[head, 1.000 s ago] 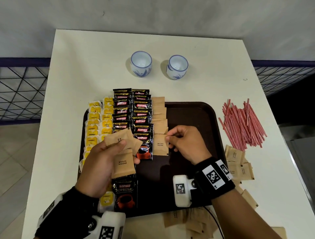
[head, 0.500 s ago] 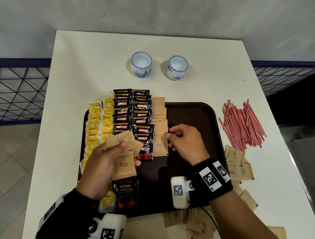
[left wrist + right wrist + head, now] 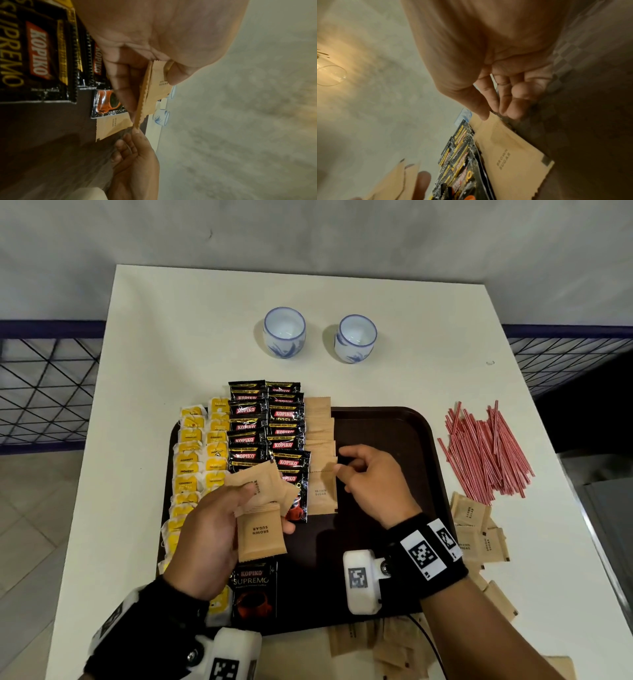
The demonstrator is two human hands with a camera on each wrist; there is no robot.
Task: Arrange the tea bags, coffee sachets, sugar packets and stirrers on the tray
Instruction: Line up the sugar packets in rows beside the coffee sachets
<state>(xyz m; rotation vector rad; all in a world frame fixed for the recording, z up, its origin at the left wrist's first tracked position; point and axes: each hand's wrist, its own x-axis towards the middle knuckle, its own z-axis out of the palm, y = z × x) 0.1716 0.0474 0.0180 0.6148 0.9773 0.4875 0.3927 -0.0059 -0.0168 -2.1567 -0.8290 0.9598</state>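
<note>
A dark brown tray point(image 3: 394, 446) holds rows of yellow tea bags point(image 3: 202, 453), black coffee sachets point(image 3: 267, 433) and a column of brown sugar packets point(image 3: 318, 422). My left hand point(image 3: 267, 508) grips a fan of several sugar packets point(image 3: 262, 534) above the tray's left half; their edges show in the left wrist view point(image 3: 154, 86). My right hand point(image 3: 340, 463) hovers at the far right corner of the nearest laid sugar packet point(image 3: 321, 491) point(image 3: 503, 159). Its thumb tip touches that corner and its fingers are loosely curled beside it. Red stirrers point(image 3: 486, 453) lie on the table right of the tray.
Loose sugar packets lie right of the tray point(image 3: 476, 529) and at the table's front edge point(image 3: 387, 648). Two white-and-blue cups point(image 3: 284, 337) point(image 3: 355, 338) stand beyond the tray. One coffee sachet point(image 3: 255, 590) lies apart near the tray's front left.
My right thumb and forefinger, pinched on the laid packet's far edge before, have eased apart. The packet lies where it was. My left hand has barely shifted.
</note>
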